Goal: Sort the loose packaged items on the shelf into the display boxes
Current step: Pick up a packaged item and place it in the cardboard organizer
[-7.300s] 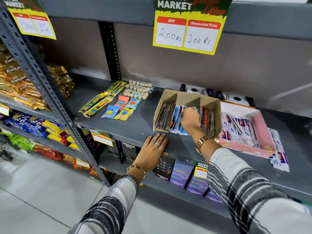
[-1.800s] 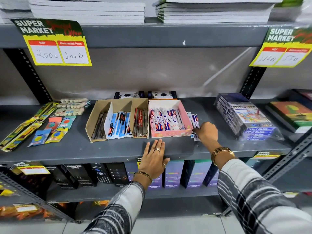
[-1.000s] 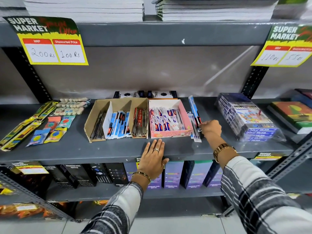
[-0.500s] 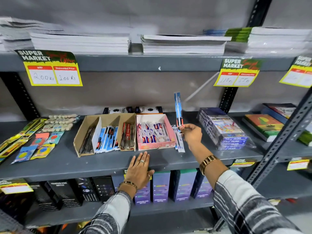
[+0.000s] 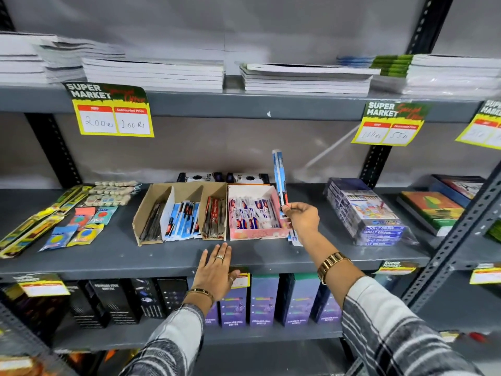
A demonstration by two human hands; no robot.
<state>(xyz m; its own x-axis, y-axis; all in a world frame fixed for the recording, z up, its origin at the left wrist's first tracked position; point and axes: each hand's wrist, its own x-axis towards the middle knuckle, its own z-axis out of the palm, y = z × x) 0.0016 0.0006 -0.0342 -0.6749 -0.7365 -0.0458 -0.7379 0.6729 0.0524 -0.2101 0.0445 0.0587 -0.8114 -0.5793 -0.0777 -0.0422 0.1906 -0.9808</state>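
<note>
My right hand (image 5: 302,217) holds a long blue pen packet (image 5: 279,177) upright by its lower end, just right of the pink display box (image 5: 257,234). The pink box holds several white and blue packets. Left of it stands a brown cardboard display box (image 5: 141,215) with three compartments of dark, blue and red pen packets. A few loose packets (image 5: 294,237) lie on the shelf under my right wrist. My left hand (image 5: 215,268) rests flat on the front edge of the grey shelf (image 5: 108,256), fingers spread, holding nothing.
Loose eraser and sharpener packets (image 5: 81,226) and long yellow packets (image 5: 29,229) lie at the shelf's left. A wrapped stack of colour boxes (image 5: 366,213) sits to the right, with books (image 5: 431,210) beyond. Notebooks fill the shelf above; bottle boxes (image 5: 264,299) stand below.
My right hand took a blue pen packet from the loose pile beside the pink box and raised it upright. The view pulled back and tilted up. My left hand stayed on the shelf edge.
</note>
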